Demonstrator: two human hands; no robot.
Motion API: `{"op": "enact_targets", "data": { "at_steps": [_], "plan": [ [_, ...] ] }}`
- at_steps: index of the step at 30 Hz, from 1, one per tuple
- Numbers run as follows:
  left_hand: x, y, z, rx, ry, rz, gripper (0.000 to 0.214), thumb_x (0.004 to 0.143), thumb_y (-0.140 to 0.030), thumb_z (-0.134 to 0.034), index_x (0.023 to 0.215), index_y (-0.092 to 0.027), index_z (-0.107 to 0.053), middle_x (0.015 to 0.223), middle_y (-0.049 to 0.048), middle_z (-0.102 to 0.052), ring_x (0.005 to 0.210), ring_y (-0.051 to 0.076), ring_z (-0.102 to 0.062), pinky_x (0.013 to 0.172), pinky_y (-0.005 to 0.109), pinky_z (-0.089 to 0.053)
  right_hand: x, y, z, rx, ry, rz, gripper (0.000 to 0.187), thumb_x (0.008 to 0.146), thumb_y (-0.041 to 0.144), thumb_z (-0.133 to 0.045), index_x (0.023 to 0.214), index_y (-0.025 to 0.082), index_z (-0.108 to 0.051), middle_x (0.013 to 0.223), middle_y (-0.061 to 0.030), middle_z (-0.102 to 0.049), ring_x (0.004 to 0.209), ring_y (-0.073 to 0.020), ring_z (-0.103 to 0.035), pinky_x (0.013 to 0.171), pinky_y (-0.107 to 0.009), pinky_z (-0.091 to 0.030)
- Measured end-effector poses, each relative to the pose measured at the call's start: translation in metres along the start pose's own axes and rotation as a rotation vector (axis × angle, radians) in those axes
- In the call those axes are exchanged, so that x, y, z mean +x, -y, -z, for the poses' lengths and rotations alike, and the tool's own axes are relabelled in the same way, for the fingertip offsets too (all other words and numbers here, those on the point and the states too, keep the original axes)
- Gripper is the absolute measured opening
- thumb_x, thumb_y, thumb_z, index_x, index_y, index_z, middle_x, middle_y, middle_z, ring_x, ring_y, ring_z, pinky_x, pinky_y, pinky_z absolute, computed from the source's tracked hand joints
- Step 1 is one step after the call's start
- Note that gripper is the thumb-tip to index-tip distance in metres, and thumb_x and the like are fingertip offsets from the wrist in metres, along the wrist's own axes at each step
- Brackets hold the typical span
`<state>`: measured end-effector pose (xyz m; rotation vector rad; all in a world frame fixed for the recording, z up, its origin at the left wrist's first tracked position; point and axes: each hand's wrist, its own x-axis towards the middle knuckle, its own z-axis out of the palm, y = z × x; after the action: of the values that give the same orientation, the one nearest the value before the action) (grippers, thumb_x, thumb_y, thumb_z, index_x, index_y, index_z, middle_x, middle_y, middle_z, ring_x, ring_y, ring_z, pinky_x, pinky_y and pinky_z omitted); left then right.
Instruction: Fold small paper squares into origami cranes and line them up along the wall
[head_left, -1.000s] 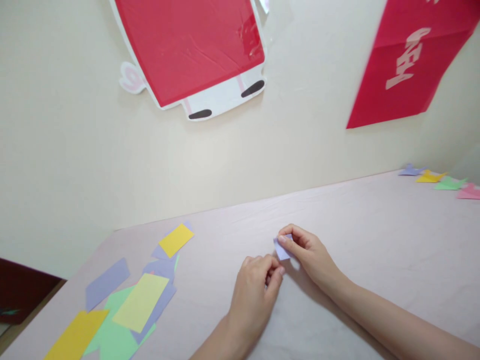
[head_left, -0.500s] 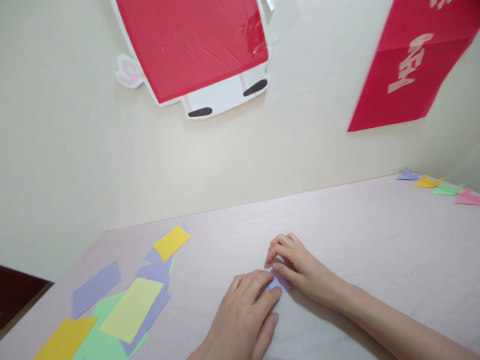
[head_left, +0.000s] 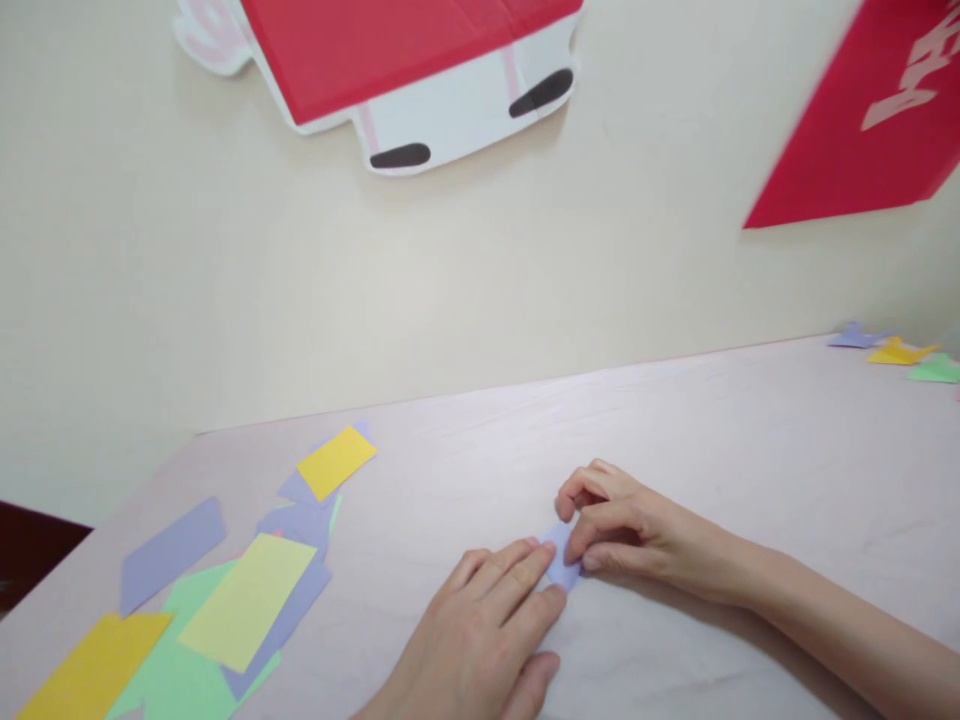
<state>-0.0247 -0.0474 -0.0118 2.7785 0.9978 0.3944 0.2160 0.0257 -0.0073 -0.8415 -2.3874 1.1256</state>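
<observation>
A small folded piece of purple paper (head_left: pixel 562 560) lies on the table between my two hands, partly covered by fingers. My left hand (head_left: pixel 487 620) rests palm down, its fingertips pinning the paper's left side to the surface. From the right, my right hand (head_left: pixel 622 520) has curled fingers, with index finger and thumb closed at the paper's right edge. The exact folds under the fingers are hidden.
Loose paper sheets lie at the left: a yellow sheet (head_left: pixel 247 602), a purple sheet (head_left: pixel 172 555), an orange sheet (head_left: pixel 97 665) and green ones. Several folded paper shapes (head_left: pixel 900 352) stand at the far right, near the wall (head_left: pixel 465 280).
My right hand's thumb and index finger have come down onto the right part of the purple paper. My left hand stays on it. The view has shifted slightly.
</observation>
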Motion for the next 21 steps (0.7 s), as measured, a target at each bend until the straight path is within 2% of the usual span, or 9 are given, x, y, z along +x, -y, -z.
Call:
{"op": "enact_targets", "data": {
  "at_steps": [4, 12, 21],
  "plan": [
    [0.001, -0.002, 0.001, 0.001, -0.006, -0.008, 0.029, 0.089, -0.017, -0.051, 0.117, -0.018, -0.058, 0.138, 0.0125, -0.056, 0.126, 0.028, -0.053, 0.094, 0.042, -0.049, 0.002, -0.001, 0.000, 0.010, 0.008, 0.000, 0.020, 0.092, 0.037, -0.060, 0.086, 0.027, -0.076, 0.102, -0.0049, -0.058, 0.099, -0.0215, -0.050, 0.092, -0.038, -0.039],
    [0.001, -0.005, -0.001, 0.005, -0.031, -0.005, 0.030, 0.085, -0.014, -0.050, 0.114, -0.016, -0.059, 0.135, 0.0144, -0.058, 0.124, 0.029, -0.054, 0.094, 0.043, -0.051, 0.008, 0.006, -0.007, -0.017, -0.109, -0.086, 0.013, 0.085, 0.024, -0.066, 0.073, 0.021, -0.064, 0.092, -0.0036, -0.061, 0.092, -0.0218, -0.051, 0.083, -0.036, -0.040],
    [0.003, -0.007, -0.003, -0.038, -0.086, 0.015, 0.027, 0.082, -0.011, -0.051, 0.107, -0.017, -0.061, 0.125, 0.0129, -0.063, 0.117, 0.028, -0.057, 0.092, 0.041, -0.052, 0.009, 0.008, -0.017, -0.128, -0.152, -0.130, 0.012, 0.086, 0.022, -0.066, 0.075, 0.021, -0.064, 0.090, -0.0029, -0.060, 0.091, -0.0215, -0.050, 0.082, -0.035, -0.038]
  ]
}}
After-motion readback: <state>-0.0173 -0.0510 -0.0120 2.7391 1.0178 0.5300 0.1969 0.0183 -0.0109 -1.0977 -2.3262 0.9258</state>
